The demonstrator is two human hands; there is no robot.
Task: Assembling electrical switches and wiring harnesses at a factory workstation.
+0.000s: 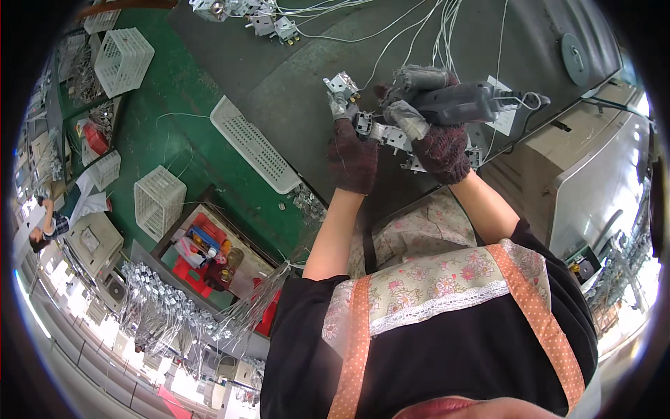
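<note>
My left hand (352,157), in a dark red knit glove with wrapped fingertips, is closed on a small silver metal housing (342,84) with brass-coloured prongs and a thin white wire. My right hand (443,148), gloved alike, is closed around a dark grey corded power tool (457,103). A grey wrapped cylinder (422,77) lies against the tool's far side; whether it belongs to the tool I cannot tell. Between the hands, more metal housings (394,136) lie close together. The tool's tip and several fingers are hidden.
More wired metal housings (262,24) lie at the back of the dark worktable (272,84). A round grey disc (574,59) sits at the far right. A white perforated basket (255,143) stands at the table's left edge. White crates (159,202) stand on the green floor. Another person (49,227) is far left.
</note>
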